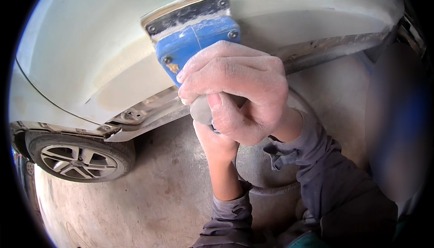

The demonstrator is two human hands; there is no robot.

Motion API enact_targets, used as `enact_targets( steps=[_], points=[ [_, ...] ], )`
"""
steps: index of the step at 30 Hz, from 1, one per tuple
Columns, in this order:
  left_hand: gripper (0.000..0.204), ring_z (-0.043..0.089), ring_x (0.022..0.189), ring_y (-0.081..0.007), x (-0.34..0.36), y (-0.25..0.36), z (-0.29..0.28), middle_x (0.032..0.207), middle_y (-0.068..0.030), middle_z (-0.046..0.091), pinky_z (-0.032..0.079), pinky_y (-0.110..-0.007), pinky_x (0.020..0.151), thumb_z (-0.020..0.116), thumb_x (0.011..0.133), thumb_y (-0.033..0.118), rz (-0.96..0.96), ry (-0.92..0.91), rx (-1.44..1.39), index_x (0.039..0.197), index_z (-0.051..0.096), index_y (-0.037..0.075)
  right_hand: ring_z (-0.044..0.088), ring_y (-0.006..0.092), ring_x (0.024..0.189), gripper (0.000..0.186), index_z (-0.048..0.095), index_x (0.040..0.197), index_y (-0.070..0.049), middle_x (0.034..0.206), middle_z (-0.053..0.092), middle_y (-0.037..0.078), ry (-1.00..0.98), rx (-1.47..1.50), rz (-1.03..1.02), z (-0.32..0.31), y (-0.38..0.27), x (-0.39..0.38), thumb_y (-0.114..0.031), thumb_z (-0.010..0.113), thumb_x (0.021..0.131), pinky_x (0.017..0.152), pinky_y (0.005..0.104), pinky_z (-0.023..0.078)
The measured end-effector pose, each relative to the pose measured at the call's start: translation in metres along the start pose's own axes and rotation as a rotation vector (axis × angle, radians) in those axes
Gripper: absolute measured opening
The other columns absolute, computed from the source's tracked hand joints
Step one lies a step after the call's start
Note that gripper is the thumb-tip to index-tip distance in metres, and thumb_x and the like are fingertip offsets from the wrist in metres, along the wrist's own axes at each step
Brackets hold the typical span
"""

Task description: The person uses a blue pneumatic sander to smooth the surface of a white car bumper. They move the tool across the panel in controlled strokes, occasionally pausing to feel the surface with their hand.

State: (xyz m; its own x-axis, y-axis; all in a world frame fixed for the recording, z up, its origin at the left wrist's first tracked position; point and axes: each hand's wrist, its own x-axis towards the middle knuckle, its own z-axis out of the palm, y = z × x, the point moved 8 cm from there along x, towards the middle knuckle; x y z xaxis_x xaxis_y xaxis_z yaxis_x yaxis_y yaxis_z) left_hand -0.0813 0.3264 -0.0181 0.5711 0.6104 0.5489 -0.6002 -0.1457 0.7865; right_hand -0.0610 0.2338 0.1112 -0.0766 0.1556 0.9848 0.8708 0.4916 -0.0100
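Observation:
A blue sander [199, 33] with a long dark-edged pad [190, 15] rests against the pale car body panel [108, 26]. White dust coats its head. Wrapped around the rounded grey end of its handle [201, 110] is my right hand [244, 89], fingers closed and thumb folded over, dusted white. My left hand [212, 141] comes up from below, its wrist bare, close under the right hand at the sander's rear. Its fingers are hidden behind the right hand, so their grip does not show.
A car wheel [79, 157] with a spoked rim stands at the left. Along the panel's lower edge runs an exposed sill [149, 117] with a bracket. A ribbed hose [273, 189] curves over the concrete floor [149, 193]. A dark blurred shape [398, 121] fills the right side.

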Motion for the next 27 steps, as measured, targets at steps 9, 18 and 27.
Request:
enact_targets(
  steps=[9,18,27],
  points=[
    [0.026,0.066,0.090,-0.0250,-0.033,-0.071,-0.003,0.099,-0.0108,0.067,0.050,-0.036,0.073,0.051,0.094,0.023,0.136,-0.192,0.563,0.108,0.061,0.005,0.070,0.0243,0.079,0.024,0.067,0.081,-0.001,0.077,0.069,0.011,-0.061,-0.069,0.085,0.005,0.006,-0.068,0.006,0.052,0.064,0.067,0.0321,0.057],
    [0.039,0.058,0.097,-0.0176,0.003,-0.002,0.025,0.107,-0.0101,0.062,0.045,-0.033,0.082,0.064,0.089,0.028,-0.060,-0.167,-0.013,0.115,0.055,0.000,0.064,0.0205,0.066,0.016,0.066,0.077,-0.004,0.071,0.065,0.007,0.077,-0.009,0.038,-0.027,0.005,0.010,0.003,0.055,0.067,0.057,0.0301,0.052],
    [0.028,0.065,0.078,-0.0182,-0.023,-0.025,0.013,0.081,-0.0057,0.068,0.049,-0.034,0.066,0.063,0.087,0.028,0.119,-0.015,0.286,0.094,0.063,0.001,0.069,0.0238,0.076,0.023,0.068,0.082,-0.001,0.079,0.069,0.013,-0.020,-0.073,0.108,-0.013,0.008,-0.061,0.003,0.051,0.066,0.068,0.0319,0.058]
  ],
)
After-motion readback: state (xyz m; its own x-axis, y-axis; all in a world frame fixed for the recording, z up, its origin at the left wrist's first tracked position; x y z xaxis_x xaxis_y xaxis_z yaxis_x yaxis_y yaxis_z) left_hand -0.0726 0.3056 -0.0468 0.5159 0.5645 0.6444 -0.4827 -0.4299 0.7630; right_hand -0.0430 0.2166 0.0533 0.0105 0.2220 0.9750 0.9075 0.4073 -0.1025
